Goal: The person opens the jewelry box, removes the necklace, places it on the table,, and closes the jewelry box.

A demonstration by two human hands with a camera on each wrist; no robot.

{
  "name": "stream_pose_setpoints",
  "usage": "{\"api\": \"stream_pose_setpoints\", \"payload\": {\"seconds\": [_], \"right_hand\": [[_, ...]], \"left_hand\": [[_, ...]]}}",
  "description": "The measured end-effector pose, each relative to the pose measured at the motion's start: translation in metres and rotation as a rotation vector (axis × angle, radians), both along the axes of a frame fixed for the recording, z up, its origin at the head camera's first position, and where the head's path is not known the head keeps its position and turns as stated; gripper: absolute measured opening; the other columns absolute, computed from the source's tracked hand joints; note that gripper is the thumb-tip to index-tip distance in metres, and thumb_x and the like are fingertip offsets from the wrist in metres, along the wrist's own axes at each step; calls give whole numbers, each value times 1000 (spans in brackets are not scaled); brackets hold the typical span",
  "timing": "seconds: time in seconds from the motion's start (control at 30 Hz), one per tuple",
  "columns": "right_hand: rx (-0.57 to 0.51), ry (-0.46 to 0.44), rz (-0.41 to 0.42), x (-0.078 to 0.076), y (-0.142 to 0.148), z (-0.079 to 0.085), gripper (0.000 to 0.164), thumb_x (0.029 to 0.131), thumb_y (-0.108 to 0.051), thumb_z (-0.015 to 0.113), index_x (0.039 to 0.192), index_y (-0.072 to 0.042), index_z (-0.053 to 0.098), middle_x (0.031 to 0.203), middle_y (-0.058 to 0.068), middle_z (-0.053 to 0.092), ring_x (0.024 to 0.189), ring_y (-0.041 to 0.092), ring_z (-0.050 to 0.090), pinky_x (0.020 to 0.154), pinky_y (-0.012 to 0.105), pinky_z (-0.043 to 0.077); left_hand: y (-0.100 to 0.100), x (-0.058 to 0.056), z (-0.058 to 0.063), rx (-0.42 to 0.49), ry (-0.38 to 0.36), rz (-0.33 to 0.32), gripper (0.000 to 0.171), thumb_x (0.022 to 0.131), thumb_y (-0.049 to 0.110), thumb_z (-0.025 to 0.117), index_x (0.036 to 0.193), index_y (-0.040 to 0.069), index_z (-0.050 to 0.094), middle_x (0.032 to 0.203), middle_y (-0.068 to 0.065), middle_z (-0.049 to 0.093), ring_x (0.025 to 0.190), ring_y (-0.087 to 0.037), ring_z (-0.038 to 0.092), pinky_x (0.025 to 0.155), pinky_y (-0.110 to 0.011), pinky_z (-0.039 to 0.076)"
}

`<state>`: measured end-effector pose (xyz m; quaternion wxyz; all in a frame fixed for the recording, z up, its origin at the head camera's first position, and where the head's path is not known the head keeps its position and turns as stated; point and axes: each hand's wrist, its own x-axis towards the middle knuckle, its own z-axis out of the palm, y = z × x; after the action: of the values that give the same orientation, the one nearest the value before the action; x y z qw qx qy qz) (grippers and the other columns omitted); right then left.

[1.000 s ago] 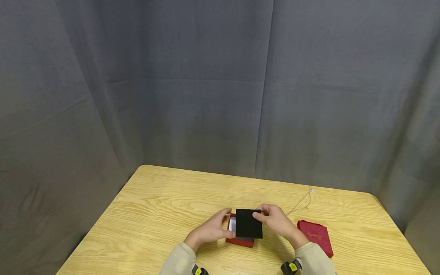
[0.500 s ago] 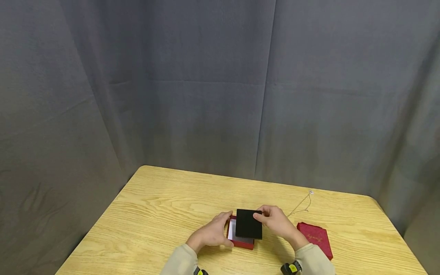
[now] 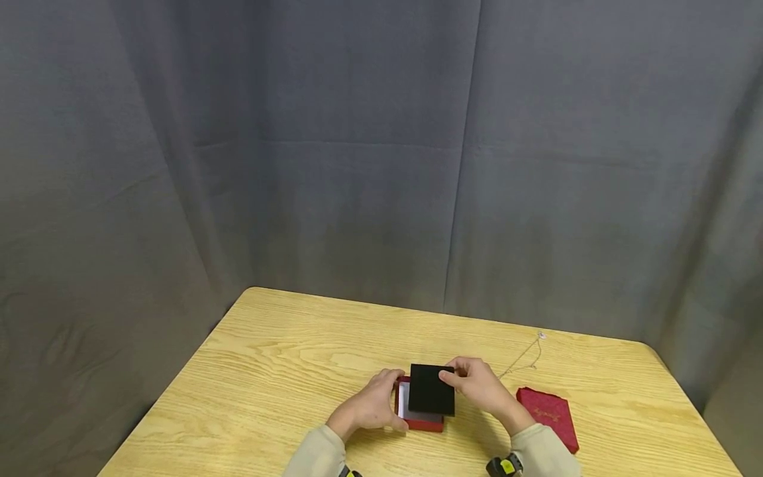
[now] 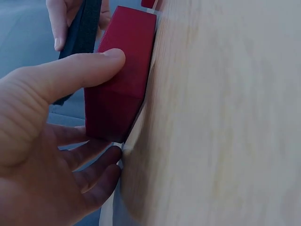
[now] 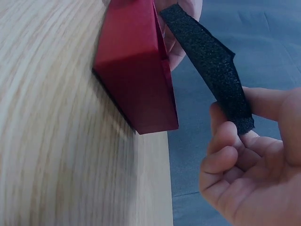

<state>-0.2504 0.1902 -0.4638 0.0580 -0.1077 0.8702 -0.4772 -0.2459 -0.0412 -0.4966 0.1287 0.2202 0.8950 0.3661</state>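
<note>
A red jewelry box base (image 3: 426,424) with a white inside stands uncovered on the table. My left hand (image 3: 372,401) holds it at the left, thumb (image 4: 106,66) against its near wall and fingers around the far side. With thumb and fingers my right hand (image 3: 479,387) pinches the right edge of a black square foam pad (image 3: 430,389). The pad is held above the box, slightly tilted, and hides much of the inside. In the right wrist view the foam's thick edge (image 5: 211,61) shows apart from the box wall.
On the wooden table (image 3: 286,358), a red lid (image 3: 548,417) with gold lettering lies right of the right hand. Behind that hand a thin chain necklace (image 3: 524,358) with a small white tag (image 3: 541,335) is laid out. A grey curtain (image 3: 357,165) hangs beyond the table.
The left thumb has moved off the pad's lower left corner to the box's near wall. The box has shifted slightly right and nearer. The right hand still pinches the foam pad.
</note>
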Motion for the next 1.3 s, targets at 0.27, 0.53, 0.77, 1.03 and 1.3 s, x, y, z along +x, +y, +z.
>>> {"api": "stream_pose_setpoints", "payload": {"seconds": [0.27, 0.53, 0.77, 1.03, 1.3], "right_hand": [[38, 38, -13, -1, -4, -1, 18, 90, -21, 66, 79, -7, 61, 59, -3, 42, 54, 11, 35, 50, 23, 29], [84, 57, -14, 0, -8, -4, 17, 88, -21, 67, 78, -9, 62, 58, -5, 39, 52, 10, 33, 49, 22, 28], [121, 63, -1, -2, -10, -5, 16, 88, -22, 68, 79, -10, 63, 59, -4, 42, 54, 11, 37, 49, 24, 30], [151, 80, 22, -2, -13, -8, 16, 89, -19, 67, 77, -10, 61, 56, -4, 41, 51, 11, 35, 48, 23, 30], [180, 103, 39, -1, -17, -11, 18, 89, -20, 67, 75, -11, 61, 58, -5, 44, 53, 11, 38, 49, 23, 31]], "left_hand": [[1, 2, 3, 10, 2, 18, 95, 65, 28, 88, 140, 2, 36, 133, -8, 43, 121, -27, 41, 99, -45, 38], [0, 2, 2, 7, -8, 26, 94, 66, 32, 87, 141, 5, 36, 135, -8, 43, 122, -28, 41, 97, -46, 39], [0, 2, 3, 12, 0, 32, 93, 66, 31, 87, 140, 5, 38, 135, -9, 43, 122, -28, 41, 97, -47, 38], [-1, 2, 4, 3, -9, 28, 92, 66, 30, 88, 140, 5, 38, 137, -8, 42, 124, -28, 40, 98, -46, 38], [-1, 2, 3, 2, -21, 11, 93, 66, 30, 87, 141, 4, 38, 136, -8, 43, 125, -29, 39, 98, -47, 38]]}}
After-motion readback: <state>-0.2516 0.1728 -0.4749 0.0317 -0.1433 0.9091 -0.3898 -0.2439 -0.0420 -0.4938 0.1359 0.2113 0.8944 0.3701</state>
